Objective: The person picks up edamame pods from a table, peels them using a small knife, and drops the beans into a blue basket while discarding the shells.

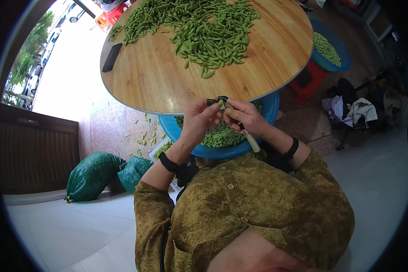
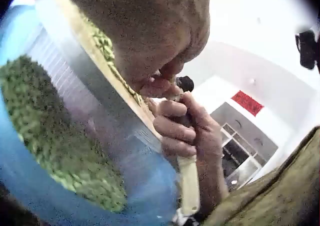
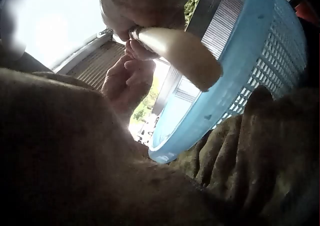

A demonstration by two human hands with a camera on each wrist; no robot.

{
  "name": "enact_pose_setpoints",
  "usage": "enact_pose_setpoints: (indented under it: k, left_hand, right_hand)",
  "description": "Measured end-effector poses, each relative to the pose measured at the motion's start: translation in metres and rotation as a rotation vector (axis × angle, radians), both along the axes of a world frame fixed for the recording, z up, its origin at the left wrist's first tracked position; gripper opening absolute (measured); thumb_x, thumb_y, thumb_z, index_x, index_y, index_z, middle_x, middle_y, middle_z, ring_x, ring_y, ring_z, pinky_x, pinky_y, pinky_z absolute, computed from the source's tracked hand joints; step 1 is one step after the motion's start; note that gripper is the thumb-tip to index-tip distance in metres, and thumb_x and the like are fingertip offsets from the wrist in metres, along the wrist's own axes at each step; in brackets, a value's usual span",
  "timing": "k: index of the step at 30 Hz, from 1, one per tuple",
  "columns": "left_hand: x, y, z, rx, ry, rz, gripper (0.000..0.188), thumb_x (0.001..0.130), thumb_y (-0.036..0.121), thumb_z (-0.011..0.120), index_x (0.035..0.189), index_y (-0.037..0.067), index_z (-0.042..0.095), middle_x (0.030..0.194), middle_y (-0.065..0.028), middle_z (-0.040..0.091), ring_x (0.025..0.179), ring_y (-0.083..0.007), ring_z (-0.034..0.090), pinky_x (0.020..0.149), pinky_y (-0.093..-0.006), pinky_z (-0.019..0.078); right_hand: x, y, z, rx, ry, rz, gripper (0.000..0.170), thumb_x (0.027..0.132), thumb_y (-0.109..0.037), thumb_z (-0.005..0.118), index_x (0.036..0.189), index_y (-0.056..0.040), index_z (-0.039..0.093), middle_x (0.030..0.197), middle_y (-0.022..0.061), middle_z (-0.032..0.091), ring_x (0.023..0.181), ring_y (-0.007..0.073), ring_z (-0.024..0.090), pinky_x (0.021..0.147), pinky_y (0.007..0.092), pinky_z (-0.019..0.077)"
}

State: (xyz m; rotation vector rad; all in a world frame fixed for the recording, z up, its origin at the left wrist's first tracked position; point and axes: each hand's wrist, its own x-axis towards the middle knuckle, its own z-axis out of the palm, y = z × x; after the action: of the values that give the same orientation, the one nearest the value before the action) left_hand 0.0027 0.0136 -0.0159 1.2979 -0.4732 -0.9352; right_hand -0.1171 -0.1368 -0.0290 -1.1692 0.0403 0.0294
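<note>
My left hand (image 1: 198, 120) pinches a green bean pod (image 1: 221, 103) just off the table's near edge, thumb and fingers meeting at its end. The right hand (image 1: 247, 119) grips a tool by its cream handle (image 1: 253, 143); its working end is hidden in the fist. Both hands meet, fingertips close together, above a blue basket (image 1: 273, 113) that holds shelled green beans (image 1: 222, 137). Dark covers sit on fingertips of both hands. In the right wrist view the handle (image 3: 182, 55) sticks out from the curled fingers over the basket rim.
A round wooden table (image 1: 145, 72) carries a heap of pods (image 1: 213, 38) and a dark flat bar (image 1: 112, 57). Green sacks (image 1: 95, 177) stand on the floor at left, near scattered pods (image 1: 143, 138). At right, a blue basin (image 1: 344, 54) of beans is beside a red stool (image 1: 309, 81).
</note>
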Motion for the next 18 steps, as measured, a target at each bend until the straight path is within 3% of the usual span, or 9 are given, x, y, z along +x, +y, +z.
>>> enact_pose_setpoints:
  k: [4, 6, 10, 12, 13, 16, 18]
  left_hand:
    - [-0.006, -0.002, -0.001, -0.019, -0.013, 0.023, 0.013, 0.093, 0.017, 0.057, 0.097, 0.005, 0.061, 0.073, 0.0016, 0.062, 0.059, -0.0047, 0.055, 0.049, -0.0169, 0.0401]
    - [-0.008, -0.001, -0.002, -0.022, -0.042, 0.026, 0.013, 0.094, 0.017, 0.057, 0.097, 0.004, 0.061, 0.074, 0.0018, 0.061, 0.06, -0.0046, 0.055, 0.05, -0.017, 0.0405]
    - [-0.016, -0.003, -0.004, -0.069, -0.058, 0.09, 0.013, 0.094, 0.015, 0.056, 0.099, 0.004, 0.06, 0.076, 0.0019, 0.061, 0.063, -0.0042, 0.054, 0.054, -0.0175, 0.0408]
    - [-0.016, -0.003, -0.008, -0.111, -0.089, 0.086, 0.013, 0.094, 0.015, 0.055, 0.099, 0.004, 0.06, 0.077, 0.0017, 0.061, 0.064, -0.0044, 0.054, 0.053, -0.0178, 0.0403]
    - [-0.016, -0.003, -0.01, -0.151, -0.12, 0.08, 0.012, 0.094, 0.014, 0.055, 0.099, 0.004, 0.059, 0.078, 0.0015, 0.061, 0.064, -0.0046, 0.054, 0.053, -0.0181, 0.0397]
    - [-0.018, -0.005, -0.006, -0.151, -0.115, 0.107, 0.012, 0.094, 0.011, 0.054, 0.102, 0.003, 0.058, 0.076, -0.0005, 0.06, 0.06, -0.0056, 0.051, 0.051, -0.0183, 0.037]
    - [-0.013, -0.005, -0.006, -0.158, 0.02, 0.081, 0.012, 0.094, 0.011, 0.054, 0.102, 0.003, 0.058, 0.074, -0.0005, 0.058, 0.058, -0.006, 0.049, 0.05, -0.0187, 0.036]
  right_hand:
    - [-0.002, -0.001, 0.002, 0.086, 0.011, 0.015, 0.037, 0.099, -0.021, 0.044, 0.131, -0.0033, 0.043, 0.075, -0.0005, 0.05, 0.051, 0.0031, 0.043, 0.039, 0.0162, 0.0336]
    - [-0.004, -0.001, 0.007, 0.146, -0.016, 0.025, 0.019, 0.099, -0.019, 0.043, 0.102, -0.0014, 0.05, 0.075, 0.0018, 0.05, 0.051, 0.0045, 0.042, 0.039, 0.017, 0.0336]
    - [-0.005, -0.002, 0.009, 0.063, -0.032, 0.019, 0.019, 0.099, -0.017, 0.043, 0.106, 0.0001, 0.05, 0.076, 0.0021, 0.05, 0.051, 0.0046, 0.043, 0.039, 0.0172, 0.0335]
    - [-0.005, -0.002, 0.009, 0.044, -0.044, -0.015, 0.041, 0.098, -0.017, 0.044, 0.137, -0.0044, 0.041, 0.074, -0.0011, 0.049, 0.051, 0.0027, 0.041, 0.041, 0.0161, 0.0336]
    - [-0.005, -0.002, 0.009, 0.044, -0.043, -0.013, 0.041, 0.098, -0.017, 0.044, 0.137, -0.0044, 0.041, 0.074, -0.0011, 0.049, 0.051, 0.0027, 0.041, 0.041, 0.0161, 0.0336]
    - [-0.004, -0.002, 0.01, -0.075, -0.077, -0.055, 0.038, 0.098, -0.017, 0.046, 0.134, -0.0042, 0.046, 0.074, -0.0012, 0.05, 0.051, 0.0025, 0.041, 0.041, 0.0158, 0.0335]
    - [-0.004, -0.005, 0.014, 0.064, -0.032, -0.033, 0.018, 0.097, -0.013, 0.045, 0.105, 0.0016, 0.054, 0.075, 0.0018, 0.052, 0.049, 0.0032, 0.042, 0.039, 0.0167, 0.0334]
